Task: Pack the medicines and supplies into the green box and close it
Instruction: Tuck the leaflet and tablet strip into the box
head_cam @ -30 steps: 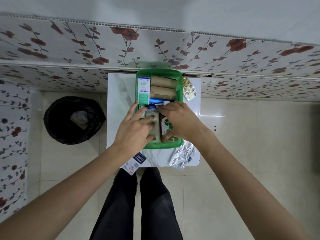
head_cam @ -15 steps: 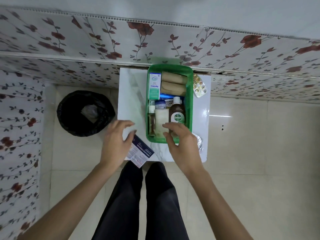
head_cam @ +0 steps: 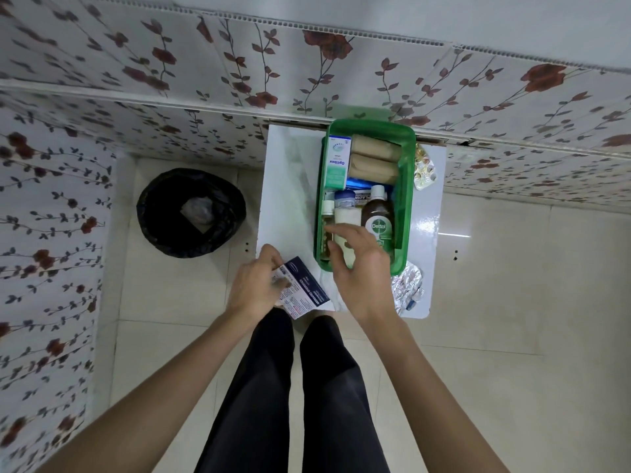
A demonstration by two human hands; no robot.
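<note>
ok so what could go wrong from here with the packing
1. The green box already looks full: bottles, rolls and a carton fill it, so the dark blue and white carton in the left hand may not fit flat, and closing could be hard.
2. The foil blister strips at the table's near edge and the blister pack beside the box lie outside and could be forgotten.
3. The right hand, hovering over the bottles, could knock them.

You have the green box (head_cam: 406,186) open on the white table, against the wall. Inside lie a green-and-white carton (head_cam: 336,163), two tan rolls (head_cam: 374,160), a brown bottle (head_cam: 378,224), a white bottle (head_cam: 346,218) and a thin vial (head_cam: 327,230). A blue-and-white packet (head_cam: 304,291) sits at the table's near edge; a yellow pill strip (head_cam: 424,166) and a foil strip (head_cam: 408,287) lie beside the box.
</note>
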